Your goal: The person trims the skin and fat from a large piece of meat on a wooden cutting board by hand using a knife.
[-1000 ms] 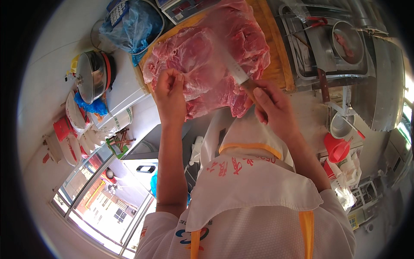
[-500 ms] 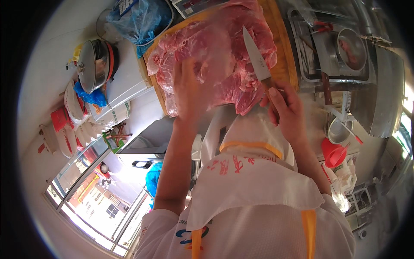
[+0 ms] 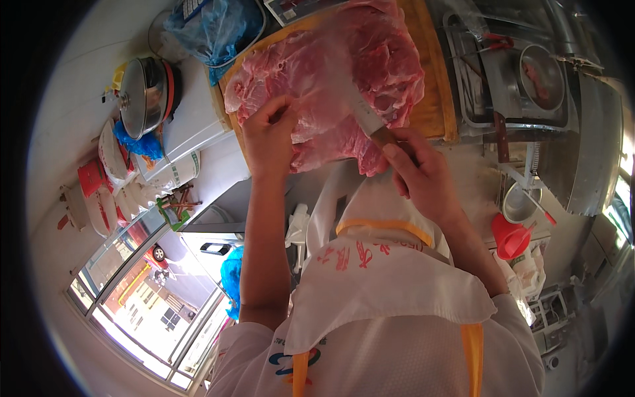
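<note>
A large slab of raw pink meat [image 3: 317, 79] spreads over a wooden cutting board [image 3: 433, 99]. My right hand [image 3: 420, 169] grips a knife [image 3: 372, 119] by its brown handle. The blade points away and to the left over the middle of the meat, its far end blurred. At the meat's near left part, my left hand [image 3: 270, 139] is closed, thumb and fingers curled together. Whether a bit of meat is pinched in those fingers is hidden.
Right of the board, a metal tray [image 3: 463, 119] holds a cleaver [image 3: 501, 126] and a steel bowl [image 3: 542, 79] with scraps of meat. To the left stand a lidded pot [image 3: 142, 99] and a blue plastic bag [image 3: 218, 33]. A red scoop [image 3: 509, 235] is lower right.
The knife has swung left, from the meat's right side to over its middle. My left hand has drawn left and toward me, its fingers now curled together.
</note>
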`<action>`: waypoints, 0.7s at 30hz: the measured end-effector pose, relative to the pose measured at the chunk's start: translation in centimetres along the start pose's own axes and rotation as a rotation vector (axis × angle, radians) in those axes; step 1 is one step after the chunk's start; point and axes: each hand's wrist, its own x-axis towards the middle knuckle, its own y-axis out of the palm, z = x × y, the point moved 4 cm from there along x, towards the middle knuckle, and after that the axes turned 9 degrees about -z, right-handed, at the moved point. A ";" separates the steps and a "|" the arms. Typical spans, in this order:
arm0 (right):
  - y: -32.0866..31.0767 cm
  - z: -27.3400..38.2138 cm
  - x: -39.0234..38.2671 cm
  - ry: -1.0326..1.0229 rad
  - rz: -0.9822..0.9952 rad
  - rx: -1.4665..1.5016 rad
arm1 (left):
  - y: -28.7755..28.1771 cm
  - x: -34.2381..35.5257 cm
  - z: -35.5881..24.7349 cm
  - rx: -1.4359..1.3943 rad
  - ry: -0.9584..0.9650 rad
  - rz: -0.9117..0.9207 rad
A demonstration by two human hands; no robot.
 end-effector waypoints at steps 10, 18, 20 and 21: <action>2.2 1.0 -0.9 -0.019 0.156 -0.130 | -0.5 -1.2 0.2 -0.105 0.101 -0.127; 2.0 1.9 -1.4 -0.063 0.172 -0.159 | -1.0 -2.4 -1.4 0.031 0.321 -0.169; 2.0 1.8 -1.0 -0.130 0.180 -0.201 | -1.0 -2.7 -1.7 0.048 0.356 -0.177; 2.2 2.2 -0.6 -0.139 0.180 -0.210 | -1.1 -2.8 -1.8 0.065 0.368 -0.180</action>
